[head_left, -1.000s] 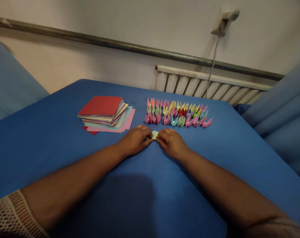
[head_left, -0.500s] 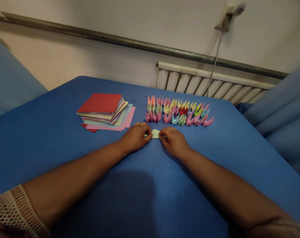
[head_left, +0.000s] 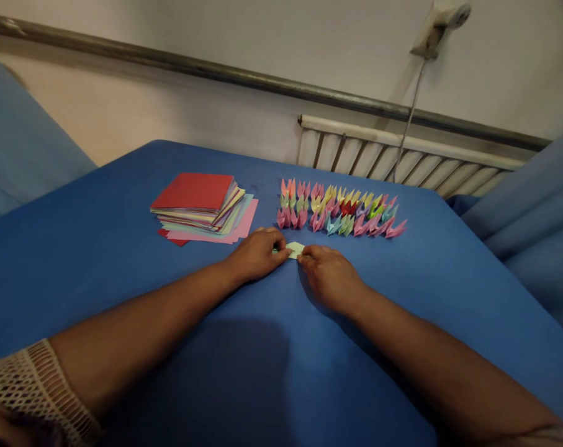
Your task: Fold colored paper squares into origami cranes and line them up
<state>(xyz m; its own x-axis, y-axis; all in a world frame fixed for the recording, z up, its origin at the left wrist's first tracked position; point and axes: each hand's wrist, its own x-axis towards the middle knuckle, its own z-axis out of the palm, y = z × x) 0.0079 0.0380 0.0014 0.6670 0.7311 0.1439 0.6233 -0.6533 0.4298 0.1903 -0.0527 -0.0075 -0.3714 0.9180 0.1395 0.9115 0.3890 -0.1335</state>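
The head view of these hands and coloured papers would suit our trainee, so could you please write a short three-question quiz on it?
1. True or false: the pale green paper shows between the left hand and the right hand.
2. Which colour tops the paper stack: (a) green, (b) red, (c) yellow?
3. Fill in: as pictured, the folded paper figures stand to the ____ of the stack.

Key: 1 true; 2 b; 3 right.
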